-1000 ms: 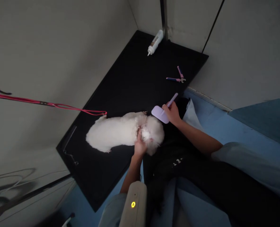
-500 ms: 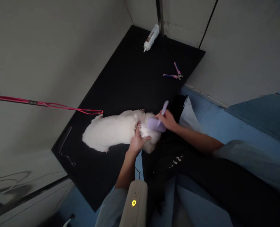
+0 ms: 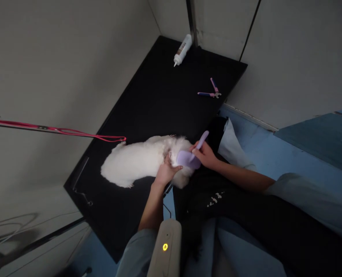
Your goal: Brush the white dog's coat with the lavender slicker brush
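A small white dog [image 3: 136,159] stands at the edge of the black table [image 3: 159,100], its head towards me. My left hand [image 3: 165,173] grips it by the neck and side of the head, thumb over the fur; some of the fingers are hidden there. In my right hand [image 3: 205,156] is a purple slicker brush [image 3: 185,158], held by its handle. The brush's head lies against the fur on top of the dog's head, and its pins cannot be seen.
Nail clippers [image 3: 214,93] with pink and blue handles lie spread on the table. Behind them is a white nozzle bottle [image 3: 183,50] on its side. A red loop lead [image 3: 107,137] reaches the dog's rear from the left. A metal comb [image 3: 81,173] appears at the left edge.
The brush has moved slightly left and down over the dog's head, and its handle leans further right. My left hand keeps its hold. The whole view has shifted a little.
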A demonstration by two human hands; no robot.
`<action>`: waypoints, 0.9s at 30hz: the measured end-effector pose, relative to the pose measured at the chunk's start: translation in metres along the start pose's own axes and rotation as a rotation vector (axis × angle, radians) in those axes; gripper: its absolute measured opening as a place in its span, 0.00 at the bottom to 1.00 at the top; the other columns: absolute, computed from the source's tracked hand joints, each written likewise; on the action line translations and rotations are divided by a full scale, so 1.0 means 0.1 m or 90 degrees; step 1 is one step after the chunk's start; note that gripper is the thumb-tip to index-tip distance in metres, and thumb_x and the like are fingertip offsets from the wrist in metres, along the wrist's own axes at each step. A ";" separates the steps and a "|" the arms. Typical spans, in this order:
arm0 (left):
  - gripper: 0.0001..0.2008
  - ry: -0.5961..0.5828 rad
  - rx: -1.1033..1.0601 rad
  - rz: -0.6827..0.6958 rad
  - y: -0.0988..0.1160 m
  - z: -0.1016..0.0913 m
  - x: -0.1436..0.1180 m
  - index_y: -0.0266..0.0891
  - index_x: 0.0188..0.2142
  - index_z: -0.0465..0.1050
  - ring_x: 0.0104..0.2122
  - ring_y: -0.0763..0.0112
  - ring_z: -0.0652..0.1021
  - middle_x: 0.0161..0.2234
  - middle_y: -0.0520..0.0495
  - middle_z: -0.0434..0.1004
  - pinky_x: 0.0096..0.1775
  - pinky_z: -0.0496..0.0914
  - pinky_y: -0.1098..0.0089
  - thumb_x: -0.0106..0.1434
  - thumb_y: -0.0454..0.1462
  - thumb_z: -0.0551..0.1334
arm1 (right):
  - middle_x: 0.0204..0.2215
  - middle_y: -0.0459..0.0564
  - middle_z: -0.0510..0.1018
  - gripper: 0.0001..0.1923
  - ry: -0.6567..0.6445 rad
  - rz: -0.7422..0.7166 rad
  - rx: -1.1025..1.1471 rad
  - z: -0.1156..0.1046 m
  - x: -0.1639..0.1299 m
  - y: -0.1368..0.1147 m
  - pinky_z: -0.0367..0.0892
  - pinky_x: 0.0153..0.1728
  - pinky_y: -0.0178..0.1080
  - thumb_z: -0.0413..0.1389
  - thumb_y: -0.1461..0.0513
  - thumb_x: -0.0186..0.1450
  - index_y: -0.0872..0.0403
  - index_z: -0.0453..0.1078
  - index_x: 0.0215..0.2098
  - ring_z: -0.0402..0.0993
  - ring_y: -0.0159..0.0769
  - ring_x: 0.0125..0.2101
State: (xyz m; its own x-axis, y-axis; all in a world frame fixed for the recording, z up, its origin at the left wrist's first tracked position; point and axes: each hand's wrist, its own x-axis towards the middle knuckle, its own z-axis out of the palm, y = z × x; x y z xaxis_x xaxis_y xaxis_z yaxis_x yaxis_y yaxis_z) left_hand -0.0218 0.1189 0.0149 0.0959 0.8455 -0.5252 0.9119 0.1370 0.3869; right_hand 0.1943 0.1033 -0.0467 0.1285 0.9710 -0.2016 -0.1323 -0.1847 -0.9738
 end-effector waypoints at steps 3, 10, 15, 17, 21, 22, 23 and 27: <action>0.45 0.000 0.026 0.012 0.03 -0.05 0.00 0.33 0.68 0.56 0.49 0.48 0.80 0.51 0.32 0.78 0.50 0.73 0.60 0.55 0.41 0.72 | 0.34 0.48 0.79 0.15 0.034 0.022 0.022 -0.09 0.06 0.02 0.71 0.41 0.45 0.56 0.49 0.60 0.50 0.62 0.36 0.76 0.39 0.36; 0.39 -0.027 0.079 0.069 0.07 -0.15 0.03 0.29 0.66 0.59 0.48 0.50 0.81 0.47 0.35 0.81 0.49 0.73 0.62 0.58 0.36 0.68 | 0.32 0.47 0.78 0.14 0.001 -0.003 0.062 -0.08 -0.06 0.01 0.71 0.39 0.43 0.58 0.52 0.57 0.50 0.62 0.35 0.75 0.38 0.34; 0.34 -0.032 0.079 0.058 0.02 -0.21 0.08 0.31 0.63 0.63 0.43 0.55 0.82 0.43 0.38 0.82 0.47 0.74 0.64 0.59 0.38 0.67 | 0.33 0.50 0.78 0.11 0.206 0.059 0.045 -0.15 -0.05 0.09 0.70 0.40 0.43 0.56 0.54 0.60 0.50 0.60 0.35 0.74 0.38 0.35; 0.34 -0.041 0.056 0.090 0.01 -0.22 0.08 0.33 0.63 0.63 0.44 0.56 0.82 0.46 0.40 0.81 0.48 0.73 0.64 0.58 0.37 0.67 | 0.34 0.50 0.78 0.12 0.162 0.028 0.079 -0.13 -0.06 0.12 0.71 0.40 0.43 0.58 0.54 0.59 0.50 0.61 0.35 0.75 0.38 0.35; 0.41 0.077 0.071 0.161 0.02 -0.12 -0.05 0.31 0.67 0.58 0.49 0.52 0.79 0.50 0.36 0.77 0.51 0.72 0.59 0.57 0.40 0.70 | 0.28 0.47 0.79 0.17 -0.064 0.064 0.117 -0.06 -0.01 0.16 0.72 0.36 0.42 0.63 0.52 0.54 0.51 0.63 0.31 0.76 0.38 0.31; 0.42 0.146 0.098 0.164 0.03 -0.06 -0.09 0.29 0.66 0.58 0.50 0.49 0.78 0.49 0.33 0.77 0.52 0.71 0.57 0.57 0.42 0.70 | 0.26 0.46 0.79 0.18 -0.019 0.090 0.120 -0.07 0.04 0.16 0.72 0.35 0.42 0.63 0.50 0.55 0.51 0.63 0.30 0.76 0.38 0.30; 0.39 0.214 0.121 0.184 0.04 0.00 -0.13 0.28 0.65 0.62 0.52 0.48 0.76 0.50 0.31 0.75 0.54 0.70 0.55 0.59 0.44 0.69 | 0.25 0.45 0.78 0.18 0.057 0.105 0.126 -0.08 0.10 0.17 0.72 0.34 0.41 0.62 0.48 0.56 0.51 0.62 0.31 0.76 0.38 0.29; 0.22 0.271 0.158 0.218 0.05 0.23 -0.15 0.33 0.52 0.77 0.47 0.50 0.78 0.43 0.32 0.78 0.52 0.70 0.54 0.65 0.44 0.61 | 0.28 0.46 0.79 0.19 0.084 0.059 0.135 -0.11 0.32 0.13 0.71 0.35 0.41 0.59 0.46 0.58 0.50 0.61 0.34 0.77 0.37 0.31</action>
State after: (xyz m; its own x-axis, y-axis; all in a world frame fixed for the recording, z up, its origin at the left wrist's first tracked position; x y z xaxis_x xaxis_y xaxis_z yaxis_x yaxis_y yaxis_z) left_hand -0.0094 0.0947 0.0076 0.2797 0.9595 -0.0328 0.9280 -0.2614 0.2654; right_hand 0.2075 0.1305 -0.0673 0.2320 0.9205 -0.3143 -0.3510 -0.2222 -0.9097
